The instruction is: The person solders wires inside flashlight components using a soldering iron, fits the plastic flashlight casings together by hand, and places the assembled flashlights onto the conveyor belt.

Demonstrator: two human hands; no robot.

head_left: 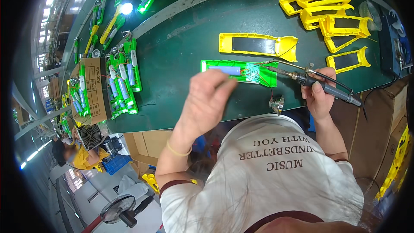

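On the green bench lies a green flashlight casing (270, 77) with its inside facing up. It holds a blue cylindrical battery (228, 70) and a small circuit board (252, 72) with thin wires. My left hand (209, 97) is at the casing's near edge, its fingertips pinched together; whatever they hold is hidden. In my right hand (318, 97) is a soldering iron (340, 95) with a thin curved tube along it, its tip over the board end of the casing. A silver reflector cup (277, 105) hangs on wires by the bench edge. Just beyond lies a yellow casing half (258, 44) with a dark panel.
Several yellow casing halves (345, 23) are heaped at the far right. Filled green casings (125, 77) stand on the left beside a cardboard box (95, 90). Past a rail lie more casings and a lit lamp (126, 8). Another person (84, 157) sits at the lower left.
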